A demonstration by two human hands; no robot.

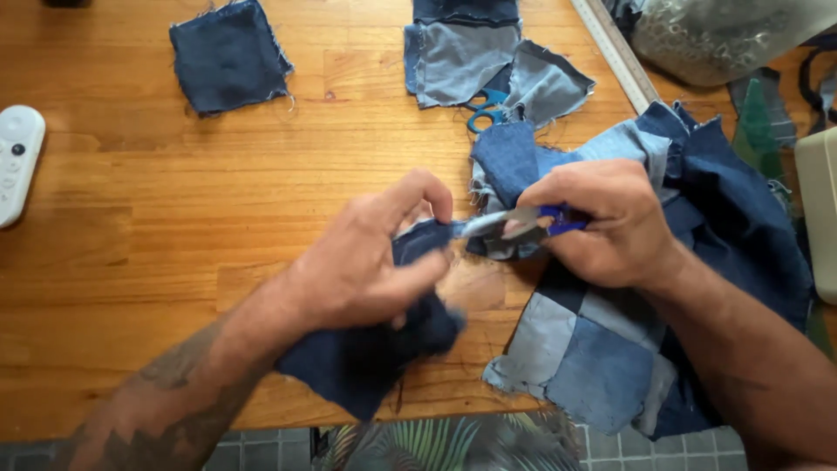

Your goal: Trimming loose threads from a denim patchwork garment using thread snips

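My left hand (370, 257) pinches a dark blue denim piece (366, 358) that hangs over the front edge of the wooden table (174, 218). My right hand (610, 222) grips small blue-handled thread snips (514, 222), whose metal blades point left at the top edge of the denim piece, by my left fingertips. Under my right hand and wrist lies a patchwork of light and dark denim squares (593, 349).
A dark denim square (228, 54) lies at the far left. Grey-blue denim pieces (462, 61) cover blue-handled scissors (485, 112) at the far middle. A metal ruler (615, 52), a white remote (17, 161) at the left edge, and a clear bag (724, 35) are also here.
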